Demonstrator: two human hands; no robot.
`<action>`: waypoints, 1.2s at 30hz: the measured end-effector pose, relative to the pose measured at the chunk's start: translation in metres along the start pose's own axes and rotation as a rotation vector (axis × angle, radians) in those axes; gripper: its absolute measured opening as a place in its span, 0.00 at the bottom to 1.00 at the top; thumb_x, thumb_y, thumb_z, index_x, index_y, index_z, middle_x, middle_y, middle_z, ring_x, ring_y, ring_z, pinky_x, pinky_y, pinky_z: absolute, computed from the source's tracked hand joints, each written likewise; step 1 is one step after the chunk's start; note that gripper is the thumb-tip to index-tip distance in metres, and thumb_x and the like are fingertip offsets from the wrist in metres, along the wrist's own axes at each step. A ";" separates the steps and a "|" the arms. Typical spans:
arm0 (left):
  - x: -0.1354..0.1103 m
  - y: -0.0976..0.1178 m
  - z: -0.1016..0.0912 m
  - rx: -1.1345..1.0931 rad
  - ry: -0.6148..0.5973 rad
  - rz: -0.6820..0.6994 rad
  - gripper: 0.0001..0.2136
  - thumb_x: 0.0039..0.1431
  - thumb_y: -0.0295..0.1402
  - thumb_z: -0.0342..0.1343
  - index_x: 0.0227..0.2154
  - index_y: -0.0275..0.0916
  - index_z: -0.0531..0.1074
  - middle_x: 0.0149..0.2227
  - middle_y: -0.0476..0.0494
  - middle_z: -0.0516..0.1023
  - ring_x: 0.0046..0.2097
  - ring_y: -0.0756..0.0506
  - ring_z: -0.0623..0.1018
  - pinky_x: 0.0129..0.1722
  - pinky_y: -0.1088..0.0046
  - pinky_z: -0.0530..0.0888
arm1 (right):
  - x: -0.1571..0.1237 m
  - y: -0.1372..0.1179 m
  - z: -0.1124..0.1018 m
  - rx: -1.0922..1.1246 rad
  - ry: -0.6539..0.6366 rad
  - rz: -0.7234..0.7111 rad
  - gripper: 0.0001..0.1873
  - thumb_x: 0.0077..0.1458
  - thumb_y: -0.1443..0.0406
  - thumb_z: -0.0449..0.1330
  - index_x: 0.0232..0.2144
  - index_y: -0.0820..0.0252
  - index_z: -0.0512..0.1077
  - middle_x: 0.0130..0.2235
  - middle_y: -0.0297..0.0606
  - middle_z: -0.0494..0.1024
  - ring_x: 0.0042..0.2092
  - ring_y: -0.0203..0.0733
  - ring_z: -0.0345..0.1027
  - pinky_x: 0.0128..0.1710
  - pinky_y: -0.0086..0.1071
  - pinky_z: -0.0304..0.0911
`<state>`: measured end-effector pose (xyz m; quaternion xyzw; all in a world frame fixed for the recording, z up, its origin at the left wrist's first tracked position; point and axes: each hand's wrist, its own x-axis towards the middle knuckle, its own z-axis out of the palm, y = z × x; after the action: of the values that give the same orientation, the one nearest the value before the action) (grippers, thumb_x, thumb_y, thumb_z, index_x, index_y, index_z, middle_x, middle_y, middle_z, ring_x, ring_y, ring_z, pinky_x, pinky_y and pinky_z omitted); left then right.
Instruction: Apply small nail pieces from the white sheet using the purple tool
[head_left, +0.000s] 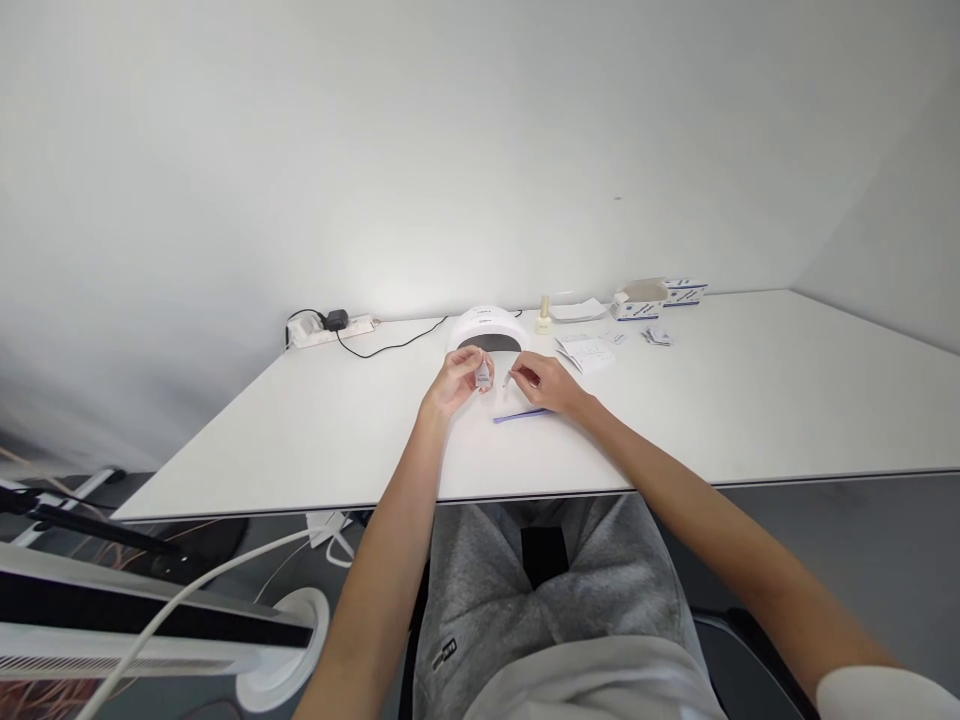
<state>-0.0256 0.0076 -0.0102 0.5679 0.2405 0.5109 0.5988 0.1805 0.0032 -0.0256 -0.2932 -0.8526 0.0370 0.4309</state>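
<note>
My left hand (459, 381) is closed around a small white bottle (483, 375) held just above the white table (300, 430). My right hand (546, 383) pinches a thin small brush or cap (508, 378) close to the bottle. Both hands hover in front of a white dome-shaped nail lamp (486, 328). A purple nail file (521, 415) lies flat on the table just below my right hand.
A power strip (330, 327) with a black plug and cable sits at the back left. A small cream bottle (543, 317), paper sheets (585, 352), small packets (657, 337) and white-blue boxes (652, 298) lie back right. A white appliance (150, 620) stands lower left.
</note>
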 end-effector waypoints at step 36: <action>0.003 0.001 0.001 -0.021 0.020 0.018 0.15 0.46 0.39 0.68 0.21 0.35 0.67 0.18 0.50 0.68 0.18 0.53 0.67 0.17 0.75 0.61 | 0.003 -0.001 0.000 0.012 -0.073 0.094 0.05 0.55 0.67 0.53 0.27 0.58 0.67 0.24 0.33 0.68 0.25 0.35 0.58 0.29 0.29 0.54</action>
<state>-0.0239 0.0094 -0.0087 0.5586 0.2361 0.5246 0.5975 0.1792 0.0037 -0.0231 -0.3285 -0.8528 0.0731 0.3993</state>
